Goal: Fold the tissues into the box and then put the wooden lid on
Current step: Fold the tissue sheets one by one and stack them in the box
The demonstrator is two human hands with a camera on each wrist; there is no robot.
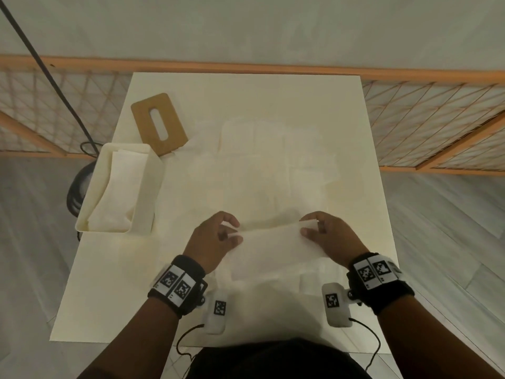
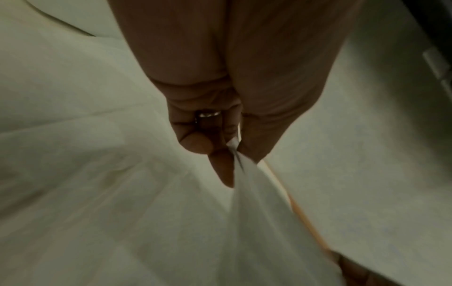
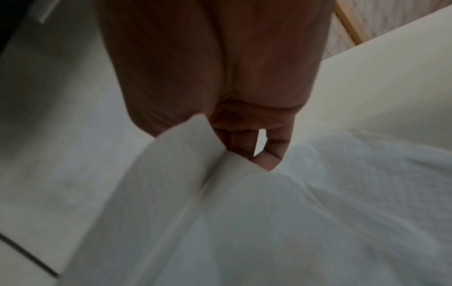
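Above the table [image 1: 109,283], both hands pinch a thin, limp tissue [image 1: 273,242].

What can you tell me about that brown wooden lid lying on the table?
The wooden lid is a flat, light-brown rectangular board with rounded corners and one long rounded slot through its middle. It looks like thin wood. It lies flat on the white table at the far left, turned at an angle, just beyond the open white box. One near corner seems to meet the spread tissues. Neither hand touches it.
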